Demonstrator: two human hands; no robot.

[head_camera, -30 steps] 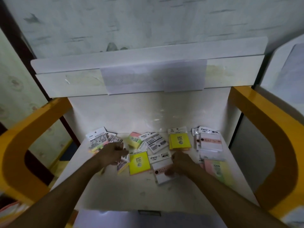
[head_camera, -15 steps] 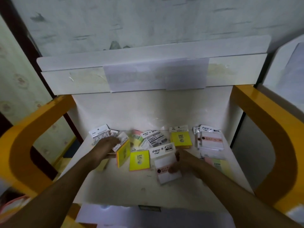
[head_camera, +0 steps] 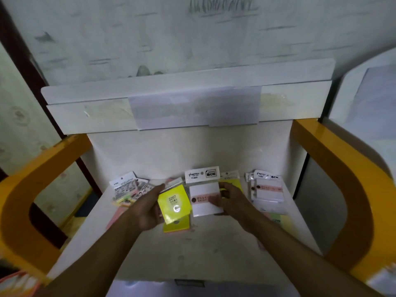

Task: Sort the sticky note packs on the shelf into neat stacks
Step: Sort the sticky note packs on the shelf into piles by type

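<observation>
Each hand's grip lifts a pack above white shelf (head_camera: 192, 254)

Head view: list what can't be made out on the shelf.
- Small print on the white pack: blurred, partly under the right hand.
- Packs at the far left: overlapping, count unclear.
- Yellow pack below the held 2207 pack: mostly covered by it and the left hand.
- Pale packs right: washed out.
</observation>
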